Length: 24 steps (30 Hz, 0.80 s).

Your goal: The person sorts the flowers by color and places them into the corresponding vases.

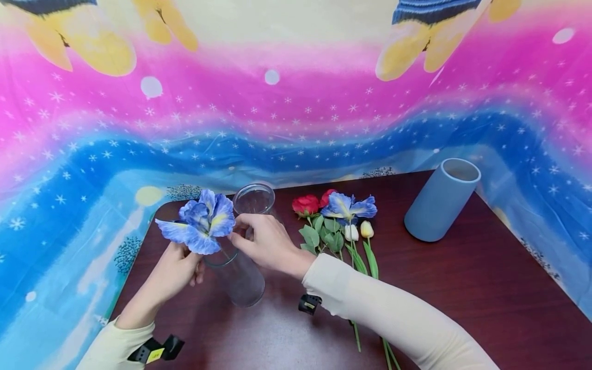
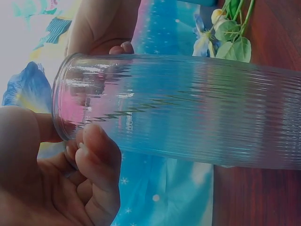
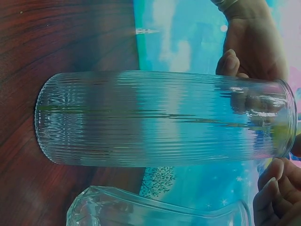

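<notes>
In the head view a blue iris (image 1: 199, 221) with yellow streaks tops a ribbed clear glass vase (image 1: 242, 282). Its thin green stem shows through the ribbed glass (image 3: 164, 115) in the right wrist view. My left hand (image 1: 173, 275) is under the bloom at the rim's left side, fingers bent, tips partly hidden by petals. From the other side my right hand (image 1: 270, 244) pinches the bloom's right edge with thumb and forefinger, just over the rim. In the left wrist view bent left fingers (image 2: 99, 155) lie close against the glass.
Behind stands a second clear glass vase (image 1: 254, 198). Red roses (image 1: 305, 204), another blue iris (image 1: 342, 203), a white tulip (image 1: 351, 233) and a yellowish tulip (image 1: 367, 229) lie right of the hands, stems under the right sleeve. A blue-grey vase (image 1: 439, 205) stands far right.
</notes>
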Each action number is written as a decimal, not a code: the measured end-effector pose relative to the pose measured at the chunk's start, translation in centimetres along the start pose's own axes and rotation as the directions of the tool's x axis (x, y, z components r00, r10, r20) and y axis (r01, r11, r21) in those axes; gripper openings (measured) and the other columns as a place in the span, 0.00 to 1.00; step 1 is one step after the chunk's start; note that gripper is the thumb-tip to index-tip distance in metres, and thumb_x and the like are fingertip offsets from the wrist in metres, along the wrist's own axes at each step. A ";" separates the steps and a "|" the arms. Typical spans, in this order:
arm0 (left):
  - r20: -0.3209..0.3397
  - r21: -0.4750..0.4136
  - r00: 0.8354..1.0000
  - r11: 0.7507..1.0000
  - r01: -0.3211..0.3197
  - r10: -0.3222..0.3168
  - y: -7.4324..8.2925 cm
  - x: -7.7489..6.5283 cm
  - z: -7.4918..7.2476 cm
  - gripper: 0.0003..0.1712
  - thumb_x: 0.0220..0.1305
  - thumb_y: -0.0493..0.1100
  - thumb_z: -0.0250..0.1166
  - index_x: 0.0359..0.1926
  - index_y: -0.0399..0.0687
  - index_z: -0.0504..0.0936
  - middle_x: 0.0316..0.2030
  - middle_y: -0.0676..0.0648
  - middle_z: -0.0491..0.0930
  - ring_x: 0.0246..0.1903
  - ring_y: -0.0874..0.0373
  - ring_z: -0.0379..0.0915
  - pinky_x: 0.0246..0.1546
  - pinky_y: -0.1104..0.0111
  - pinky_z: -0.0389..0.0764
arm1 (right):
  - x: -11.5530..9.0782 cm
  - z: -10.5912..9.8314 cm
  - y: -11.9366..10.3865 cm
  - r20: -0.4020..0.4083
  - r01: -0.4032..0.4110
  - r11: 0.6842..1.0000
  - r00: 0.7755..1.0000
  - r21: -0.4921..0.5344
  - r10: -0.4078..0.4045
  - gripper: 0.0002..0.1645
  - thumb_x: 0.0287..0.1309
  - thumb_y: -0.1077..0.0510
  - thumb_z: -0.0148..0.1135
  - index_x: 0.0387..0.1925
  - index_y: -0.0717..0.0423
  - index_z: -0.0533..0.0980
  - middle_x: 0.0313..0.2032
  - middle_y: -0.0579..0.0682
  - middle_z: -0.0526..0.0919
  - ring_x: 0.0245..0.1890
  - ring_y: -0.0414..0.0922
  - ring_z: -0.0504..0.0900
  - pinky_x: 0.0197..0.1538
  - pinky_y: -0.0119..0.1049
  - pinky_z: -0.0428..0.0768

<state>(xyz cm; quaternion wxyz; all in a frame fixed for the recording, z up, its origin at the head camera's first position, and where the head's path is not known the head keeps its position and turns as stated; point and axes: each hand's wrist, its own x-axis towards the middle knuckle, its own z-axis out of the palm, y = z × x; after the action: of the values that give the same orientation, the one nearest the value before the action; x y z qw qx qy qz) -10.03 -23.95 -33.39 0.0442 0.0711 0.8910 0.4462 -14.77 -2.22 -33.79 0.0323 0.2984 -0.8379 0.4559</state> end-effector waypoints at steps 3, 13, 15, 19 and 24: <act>-0.003 -0.006 1.000 1.000 0.012 -0.012 -0.1 0.0 0.0 0.22 0.80 0.45 0.48 0.29 0.38 0.74 0.14 0.45 0.75 0.12 0.54 0.71 0.19 0.64 0.78 | -0.1 0.0 0.1 0.003 0.002 1.000 1.000 0.010 -0.002 0.06 0.64 0.53 0.64 0.37 0.49 0.83 0.25 0.41 0.82 0.23 0.39 0.78 0.29 0.27 0.72; -0.005 -0.001 1.000 1.000 0.015 -0.015 -0.1 -0.2 0.1 0.24 0.80 0.46 0.48 0.27 0.36 0.73 0.14 0.45 0.74 0.12 0.53 0.72 0.20 0.63 0.79 | -0.7 -0.8 0.4 -0.013 0.010 1.000 1.000 0.028 -0.010 0.07 0.65 0.53 0.64 0.40 0.49 0.84 0.25 0.40 0.83 0.23 0.38 0.79 0.29 0.26 0.74; -0.006 -0.003 1.000 1.000 0.016 -0.016 -0.1 -0.2 0.1 0.24 0.80 0.46 0.48 0.27 0.36 0.73 0.14 0.45 0.74 0.12 0.53 0.72 0.21 0.63 0.79 | -0.9 -1.2 0.4 -0.015 0.005 1.000 1.000 0.024 -0.005 0.07 0.65 0.54 0.63 0.39 0.49 0.84 0.25 0.40 0.83 0.22 0.37 0.78 0.29 0.26 0.74; -0.006 -0.005 1.000 1.000 0.013 -0.013 -0.1 -0.3 0.1 0.25 0.80 0.46 0.48 0.27 0.34 0.73 0.13 0.45 0.75 0.12 0.53 0.72 0.21 0.63 0.79 | -1.3 -2.0 0.6 -0.031 0.005 1.000 1.000 0.002 -0.005 0.05 0.65 0.54 0.64 0.38 0.49 0.84 0.26 0.41 0.83 0.24 0.36 0.78 0.30 0.27 0.74; -0.010 -0.006 1.000 1.000 0.005 -0.005 -0.1 -0.3 0.2 0.25 0.80 0.47 0.48 0.27 0.33 0.73 0.13 0.44 0.74 0.11 0.53 0.72 0.21 0.64 0.79 | -1.8 -3.0 0.9 -0.054 0.018 0.999 0.998 -0.044 -0.020 0.04 0.65 0.54 0.65 0.37 0.48 0.84 0.26 0.40 0.82 0.23 0.35 0.77 0.29 0.27 0.74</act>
<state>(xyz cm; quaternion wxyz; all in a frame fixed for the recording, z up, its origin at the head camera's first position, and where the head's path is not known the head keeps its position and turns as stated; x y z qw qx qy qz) -9.70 -23.89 -33.56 0.0412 0.0666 0.8900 0.4492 -14.42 1.36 -33.25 0.0657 0.2932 -0.8435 0.4452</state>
